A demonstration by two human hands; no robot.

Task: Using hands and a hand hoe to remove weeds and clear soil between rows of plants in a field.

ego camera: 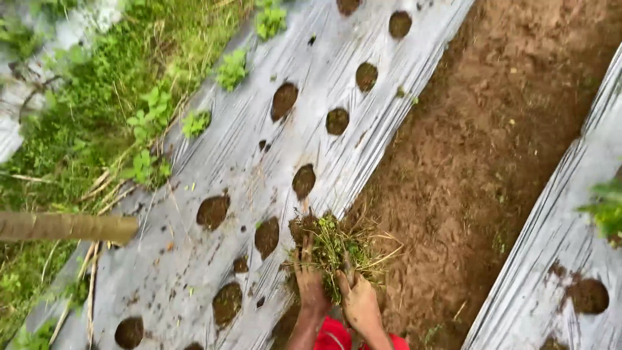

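Head view. Both hands work at the near end of a raised bed covered in silver plastic mulch film [337,71]. The left hand [311,285] and the right hand [358,303] meet on one clump of weeds [337,249], a tangle of green shoots, dry grass and soil-caked roots. The fingers of each hand are curled tight around the lower part of the clump, so both hands are closed on it. The clump sits over a planting hole [303,228] near the right edge of the film, next to the bare soil furrow [479,149].

More round planting holes run in rows up the film; most show dark soil only. A wooden pole [65,227] enters from the left edge, over the grass verge [84,110]. A second strip of film [551,259] lies to the right of the furrow.

Risks, as judged from this position:
- Stems may snap above the roots if the grip sits high on the clump, leaving roots in the hole.
- The film edge around the hole may tear if fingers catch it with the weeds.
- Loose soil may scatter over the film as the roots shed it.
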